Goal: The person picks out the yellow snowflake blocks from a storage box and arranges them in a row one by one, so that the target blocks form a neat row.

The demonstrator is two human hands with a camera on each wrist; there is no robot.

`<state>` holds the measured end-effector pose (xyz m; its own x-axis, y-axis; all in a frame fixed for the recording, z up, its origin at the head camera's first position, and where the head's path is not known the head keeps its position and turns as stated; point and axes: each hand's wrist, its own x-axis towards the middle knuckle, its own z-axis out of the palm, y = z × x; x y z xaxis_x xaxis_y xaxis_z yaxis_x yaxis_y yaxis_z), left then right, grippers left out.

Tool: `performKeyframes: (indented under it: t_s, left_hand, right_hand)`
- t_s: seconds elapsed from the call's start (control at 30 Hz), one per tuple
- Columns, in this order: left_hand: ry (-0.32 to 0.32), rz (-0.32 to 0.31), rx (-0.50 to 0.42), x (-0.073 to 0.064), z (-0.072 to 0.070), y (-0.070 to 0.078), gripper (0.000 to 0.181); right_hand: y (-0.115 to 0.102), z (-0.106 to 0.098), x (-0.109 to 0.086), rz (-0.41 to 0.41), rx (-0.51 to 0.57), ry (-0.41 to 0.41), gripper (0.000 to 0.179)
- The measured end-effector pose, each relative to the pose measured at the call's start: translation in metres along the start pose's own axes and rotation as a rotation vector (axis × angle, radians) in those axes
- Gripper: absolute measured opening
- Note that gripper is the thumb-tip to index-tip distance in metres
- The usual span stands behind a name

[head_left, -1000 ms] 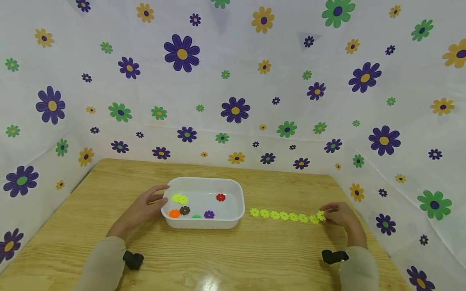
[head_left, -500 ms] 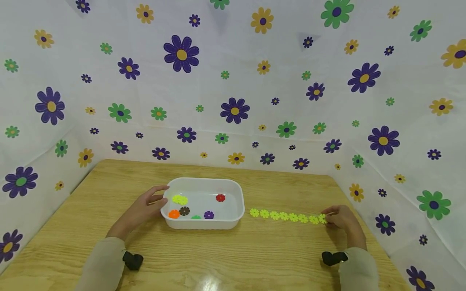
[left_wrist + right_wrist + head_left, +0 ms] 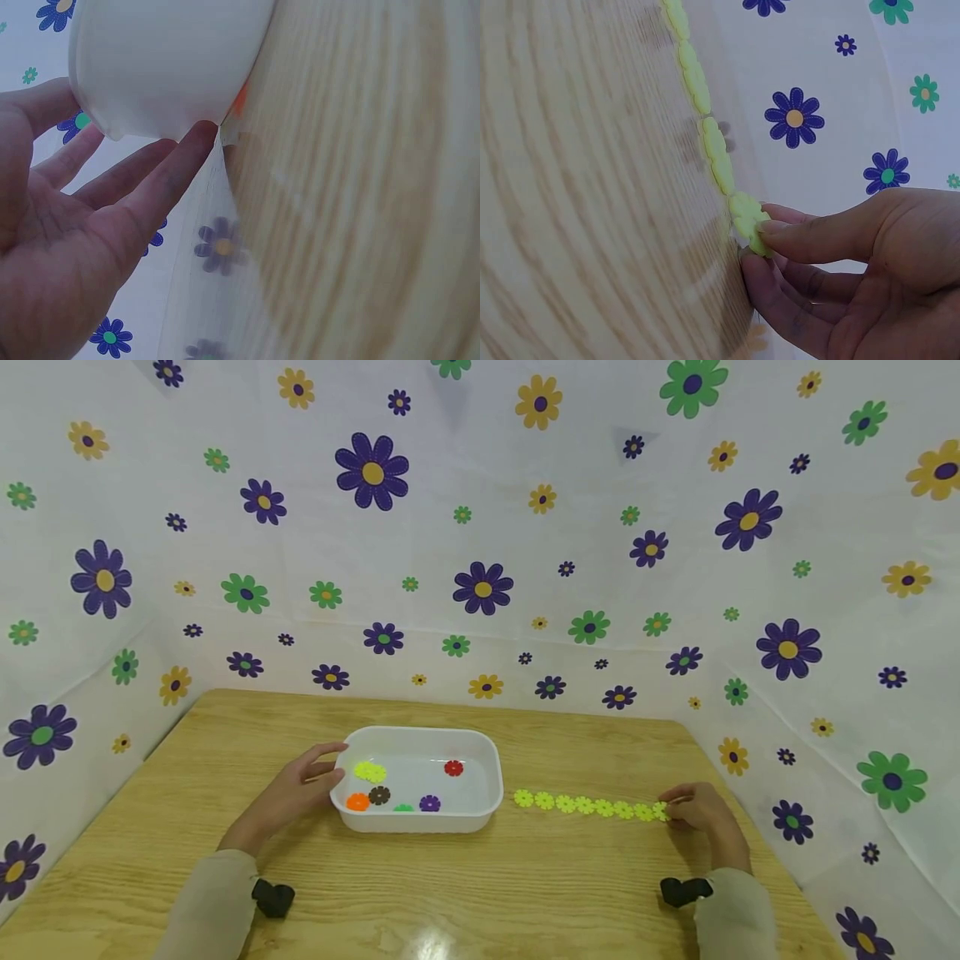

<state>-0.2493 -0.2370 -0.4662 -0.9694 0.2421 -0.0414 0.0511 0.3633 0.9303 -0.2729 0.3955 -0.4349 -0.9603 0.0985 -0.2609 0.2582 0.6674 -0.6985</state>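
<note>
My left hand [image 3: 298, 789] rests at the left end of a white plastic box [image 3: 420, 823]. In the left wrist view its fingers [image 3: 161, 176] reach out fairly straight, tips against the box's outer wall. My right hand [image 3: 703, 814] pinches a yellow-green flower-shaped plastic disc [image 3: 746, 217] between thumb and fingers. That disc is at the right end of a row of matching discs [image 3: 584, 805], close above the table and slightly tilted in the right wrist view. Its edge meets the neighbouring disc [image 3: 717, 156].
Inside the box lie yellow discs [image 3: 371, 772], an orange disc [image 3: 357, 802], a brown disc [image 3: 379, 795], a purple disc [image 3: 430, 803], a red disc [image 3: 453, 768] and a partly hidden green disc [image 3: 403, 808]. Flower-printed cloth [image 3: 420, 543] surrounds the wooden table [image 3: 480, 885] behind and at both sides.
My right hand has brought the pinched disc down from above the row's last disc to the row's right end, in line with the others. The left hand stays at the box.
</note>
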Motion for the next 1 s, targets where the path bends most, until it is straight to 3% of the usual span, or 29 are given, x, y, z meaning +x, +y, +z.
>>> performKeyframes:
  t_s: [0.3,0.67,1.0]
  left_hand:
    - [0.001,0.005,0.006,0.001,-0.001,-0.001,0.06]
    - [0.004,-0.025,0.011,0.002,0.0,-0.002,0.062]
    - [0.002,-0.026,0.023,0.0,0.0,0.0,0.063]
  right_hand:
    - [0.004,0.0,0.001,-0.007,-0.005,0.02,0.024]
    - [-0.001,0.001,-0.001,-0.047,-0.125,0.064,0.023]
    - [-0.028,0.006,-0.009,-0.117,-0.198,0.081,0.029]
